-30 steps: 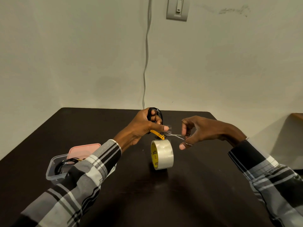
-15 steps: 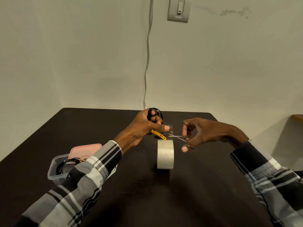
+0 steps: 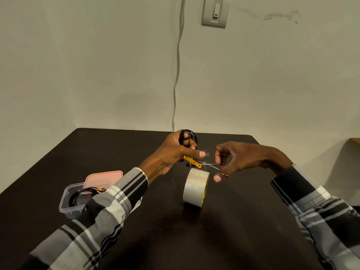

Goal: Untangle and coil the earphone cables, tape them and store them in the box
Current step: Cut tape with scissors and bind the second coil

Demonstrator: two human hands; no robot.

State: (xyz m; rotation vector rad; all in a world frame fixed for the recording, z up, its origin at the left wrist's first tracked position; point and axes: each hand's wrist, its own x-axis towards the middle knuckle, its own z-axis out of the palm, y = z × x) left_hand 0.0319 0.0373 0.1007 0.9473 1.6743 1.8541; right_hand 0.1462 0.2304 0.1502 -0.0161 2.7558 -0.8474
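Note:
My left hand (image 3: pixel 174 152) grips a coiled black earphone cable (image 3: pixel 188 133) above the table, with a yellow strap (image 3: pixel 191 162) sticking out below the fingers. A short piece of clear tape (image 3: pixel 208 153) sits at that hand's index fingertip. My right hand (image 3: pixel 240 158) holds small metal scissors (image 3: pixel 211 166), fingers through the loops, blades parted and pointing left at the tape strand. Just below both hands is the tape roll (image 3: pixel 194 189), on its edge. A clear plastic box (image 3: pixel 65 203) at the left holds another black coiled cable (image 3: pixel 77 194), partly hidden by my left sleeve.
A pink lid (image 3: pixel 104 177) lies behind the box. The dark table (image 3: pixel 224 240) reaches the wall, its far edge just behind my hands. A white cord (image 3: pixel 176 84) hangs down the wall beside a switch plate (image 3: pixel 215 11).
The tape roll has turned about its vertical axis, its yellow core now facing right instead of left. Both hands have stayed nearly in place.

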